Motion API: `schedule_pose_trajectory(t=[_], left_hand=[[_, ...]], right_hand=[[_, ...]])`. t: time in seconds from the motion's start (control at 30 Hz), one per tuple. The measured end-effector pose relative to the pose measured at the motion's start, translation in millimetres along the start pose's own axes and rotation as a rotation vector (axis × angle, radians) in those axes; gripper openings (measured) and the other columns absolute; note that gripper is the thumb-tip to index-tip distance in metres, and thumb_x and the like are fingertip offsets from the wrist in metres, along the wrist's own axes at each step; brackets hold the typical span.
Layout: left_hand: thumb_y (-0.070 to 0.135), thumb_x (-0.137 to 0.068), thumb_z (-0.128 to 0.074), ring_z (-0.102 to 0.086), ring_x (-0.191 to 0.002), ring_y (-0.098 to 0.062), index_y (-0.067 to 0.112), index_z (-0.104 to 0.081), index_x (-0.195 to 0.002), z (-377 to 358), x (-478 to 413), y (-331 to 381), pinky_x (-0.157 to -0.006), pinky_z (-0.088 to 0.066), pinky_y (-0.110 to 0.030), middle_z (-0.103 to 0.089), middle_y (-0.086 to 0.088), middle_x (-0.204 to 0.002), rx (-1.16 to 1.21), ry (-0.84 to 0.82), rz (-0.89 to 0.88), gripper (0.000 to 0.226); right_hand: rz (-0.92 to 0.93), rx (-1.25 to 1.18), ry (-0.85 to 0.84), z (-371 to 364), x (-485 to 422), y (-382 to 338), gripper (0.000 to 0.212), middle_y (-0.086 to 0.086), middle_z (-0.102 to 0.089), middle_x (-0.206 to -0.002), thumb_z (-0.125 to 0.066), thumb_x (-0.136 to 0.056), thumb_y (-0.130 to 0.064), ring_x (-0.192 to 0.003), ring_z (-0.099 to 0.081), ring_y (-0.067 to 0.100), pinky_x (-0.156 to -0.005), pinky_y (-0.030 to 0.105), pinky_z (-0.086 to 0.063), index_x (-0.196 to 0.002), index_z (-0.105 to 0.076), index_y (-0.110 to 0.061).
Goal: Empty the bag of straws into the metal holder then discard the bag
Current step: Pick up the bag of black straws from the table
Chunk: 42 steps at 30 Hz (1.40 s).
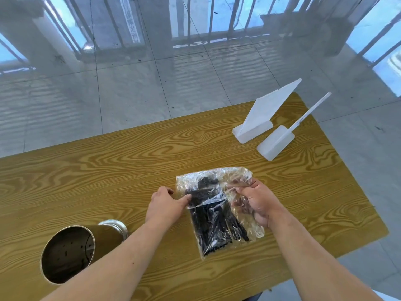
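Note:
A clear plastic bag point(236, 177) lies on the wooden table point(108, 170) near the middle, with a bundle of black straws point(214, 227) inside it. My left hand point(167, 205) pinches the bag's left edge between thumb and fingers. My right hand point(258, 200) grips the crumpled right side of the bag. The open end of the bag faces away from me. A round metal holder point(71, 250) stands at the front left of the table, its open top showing a dark, perforated inside with nothing in it.
Two white plastic stands point(258, 118) point(277, 142) sit at the far right of the table. The table's far edge and right edge are close to them. Beyond lies a glossy tiled floor point(173, 79) and a railing.

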<state>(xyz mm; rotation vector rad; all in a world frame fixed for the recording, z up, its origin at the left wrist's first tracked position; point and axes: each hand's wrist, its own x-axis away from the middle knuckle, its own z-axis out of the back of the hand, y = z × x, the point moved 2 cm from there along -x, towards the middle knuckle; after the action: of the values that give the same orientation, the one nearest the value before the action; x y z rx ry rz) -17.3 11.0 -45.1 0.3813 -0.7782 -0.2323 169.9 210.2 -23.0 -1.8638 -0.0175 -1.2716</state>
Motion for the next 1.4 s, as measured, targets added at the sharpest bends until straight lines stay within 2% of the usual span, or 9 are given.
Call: schedule_pose_trajectory(t=[0.17,0.3,0.37,0.5,0.77,0.97,1.1,1.27,1.4], left_hand=[[0.088,-0.072,-0.064,-0.059,-0.076,-0.01,0.016,-0.032,-0.154,5.4,11.3,10.7,-0.061,-0.047,-0.03,-0.062,0.006,-0.096,0.25,-0.126,0.067,0.114],[0.092,-0.065,-0.062,-0.057,-0.122,-0.026,0.017,-0.028,-0.162,4.4,20.4,17.7,-0.106,-0.046,-0.044,-0.058,-0.006,-0.14,0.441,-0.302,0.05,0.127],[0.094,-0.062,-0.065,-0.054,-0.133,-0.028,0.021,-0.038,-0.159,6.2,26.7,19.8,-0.114,-0.044,-0.052,-0.048,-0.005,-0.158,0.564,-0.398,0.042,0.124],[0.074,-0.071,-0.083,-0.068,-0.11,-0.025,0.025,-0.059,-0.13,27.4,41.5,29.0,-0.088,-0.055,-0.043,-0.067,-0.003,-0.129,0.925,-0.563,-0.007,0.08],[0.025,-0.1,-0.07,-0.079,-0.095,-0.03,0.01,-0.062,-0.133,110.4,63.8,38.7,-0.07,-0.063,-0.041,-0.079,-0.017,-0.115,1.137,-0.36,-0.136,0.038],[0.02,-0.103,-0.068,-0.076,-0.102,-0.036,0.003,-0.062,-0.133,180.9,78.7,38.3,-0.075,-0.065,-0.049,-0.076,-0.022,-0.122,1.263,-0.223,-0.259,0.035],[0.022,-0.101,-0.071,-0.078,-0.096,-0.033,0.013,-0.065,-0.122,218.5,89.2,37.9,-0.073,-0.065,-0.05,-0.075,-0.023,-0.122,1.299,-0.157,-0.335,0.023],[0.01,-0.096,-0.075,-0.08,-0.092,-0.03,0.02,-0.044,-0.143,254.0,98.7,36.8,-0.073,-0.066,-0.045,-0.08,-0.018,-0.106,1.16,0.016,-0.432,0.057],[0.008,-0.084,-0.087,-0.08,-0.093,-0.024,0.046,-0.009,-0.164,283.2,110.6,28.9,-0.071,-0.065,-0.036,-0.057,-0.015,-0.132,1.052,0.11,-0.558,0.118]], right_hand=[[0.035,-0.139,-0.053,7.7,16.2,-20.7,0.027,0.015,-0.072,-0.097,-0.062,-0.104,-0.005,-0.058,-0.068,0.02,-0.041,0.029,-0.053,-0.128,-0.073,-0.001],[0.061,-0.226,-0.146,7.8,28.6,-38.7,0.031,0.01,-0.073,-0.092,-0.073,-0.093,-0.009,-0.056,-0.069,0.019,-0.046,0.029,-0.053,-0.123,-0.072,-0.003],[0.084,-0.241,-0.22,3.4,35.7,-46.5,0.028,0.009,-0.073,-0.092,-0.077,-0.093,-0.011,-0.06,-0.071,0.019,-0.049,0.028,-0.053,-0.12,-0.073,-0.005],[0.137,-0.29,-0.305,-10.2,48.6,-63.5,0.045,0.011,-0.07,-0.094,-0.077,-0.093,-0.009,-0.063,-0.072,0.02,-0.052,0.029,-0.057,-0.135,-0.063,-0.004],[0.186,-0.162,-0.277,-53.0,81.7,-99.8,0.017,0.01,-0.069,-0.089,-0.076,-0.093,-0.017,-0.066,-0.072,0.026,-0.054,0.035,-0.061,-0.109,-0.082,-0.018],[0.166,-0.019,-0.417,-89.8,106.5,-117.6,0.079,0.015,-0.073,-0.136,-0.093,-0.072,-0.043,-0.112,-0.076,0.038,-0.083,0.047,-0.065,-0.141,-0.061,-0.019],[0.147,0.145,-0.53,-117.0,126.4,-120.8,0.083,0.009,-0.073,-0.139,-0.096,-0.073,-0.04,-0.119,-0.073,0.04,-0.085,0.045,-0.065,-0.143,-0.055,-0.025],[0.243,0.151,-0.477,-136.6,134.7,-129.0,0.071,0.019,-0.078,-0.124,-0.1,-0.072,-0.023,-0.072,-0.077,0.025,-0.061,0.036,-0.063,-0.135,-0.067,-0.014],[0.337,0.121,-0.444,-144.2,140.6,-138.7,0.054,0.016,-0.08,-0.105,-0.102,-0.065,-0.024,-0.055,-0.068,0.015,-0.046,0.025,-0.052,-0.114,-0.081,-0.015]])
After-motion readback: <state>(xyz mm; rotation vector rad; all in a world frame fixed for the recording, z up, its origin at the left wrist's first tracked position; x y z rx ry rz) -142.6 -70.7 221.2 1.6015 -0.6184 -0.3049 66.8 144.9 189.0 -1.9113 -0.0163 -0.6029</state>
